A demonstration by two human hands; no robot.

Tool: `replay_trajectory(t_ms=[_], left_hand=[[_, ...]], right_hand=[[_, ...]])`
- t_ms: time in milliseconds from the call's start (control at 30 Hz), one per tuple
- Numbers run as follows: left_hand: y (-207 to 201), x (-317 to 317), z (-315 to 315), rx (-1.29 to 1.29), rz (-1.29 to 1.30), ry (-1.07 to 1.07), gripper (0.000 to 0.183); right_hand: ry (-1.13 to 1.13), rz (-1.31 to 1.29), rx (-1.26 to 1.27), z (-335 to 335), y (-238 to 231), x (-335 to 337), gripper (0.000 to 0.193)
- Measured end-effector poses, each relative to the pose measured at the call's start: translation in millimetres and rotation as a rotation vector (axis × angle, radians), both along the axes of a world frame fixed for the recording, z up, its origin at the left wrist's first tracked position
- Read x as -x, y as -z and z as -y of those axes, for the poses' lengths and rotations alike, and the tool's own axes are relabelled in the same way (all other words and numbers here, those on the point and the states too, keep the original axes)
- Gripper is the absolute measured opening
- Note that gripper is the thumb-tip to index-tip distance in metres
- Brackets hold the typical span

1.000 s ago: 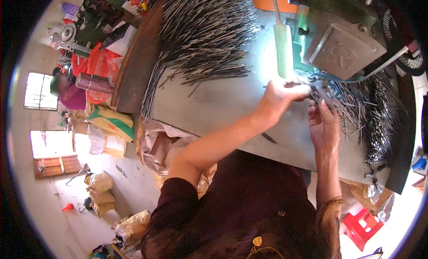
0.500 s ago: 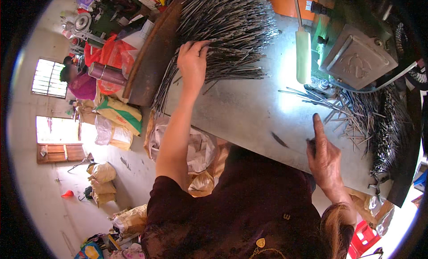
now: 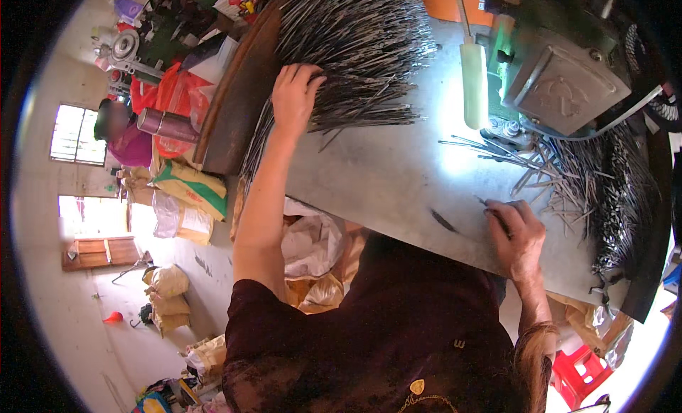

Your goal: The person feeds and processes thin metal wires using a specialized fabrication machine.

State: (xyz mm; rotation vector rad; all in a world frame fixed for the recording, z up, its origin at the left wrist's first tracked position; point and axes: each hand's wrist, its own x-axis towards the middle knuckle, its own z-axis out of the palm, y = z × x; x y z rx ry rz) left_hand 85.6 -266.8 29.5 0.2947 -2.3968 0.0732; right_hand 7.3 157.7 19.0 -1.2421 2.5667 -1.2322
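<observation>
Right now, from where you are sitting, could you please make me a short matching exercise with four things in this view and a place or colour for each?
Column one
1. Left hand
2. Right hand
3. Work lamp
4. Plastic stool

Column two
A. Red, at the lower right of the view
B. Over the grey tabletop, close to its near edge
C. Pale green and lit, left of the machine
D. At the large pile of thin dark strips

Right pairs: 1-D, 2-B, 3-C, 4-A
</observation>
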Motion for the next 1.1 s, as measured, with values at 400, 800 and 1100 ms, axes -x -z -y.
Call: replay_trajectory(t_ms=[400,800,1100], left_hand=[[-20.2,48.7,-190.0,-0.931,0.177,0.545,0.023],[19.6,95.3,-256.5,-1.809,-0.067,0.432,0.026],[24.7,93.2,-250.7,-1.834,0.02,0.524,0.027]], right_hand=[[0.246,0.989,0.366,12.1,-6.7,52.1,0.021],[0.213,1.025,0.547,33.5,-1.5,68.6,0.018],[0.221,0.984,0.562,37.8,-1.2,69.1,0.018]])
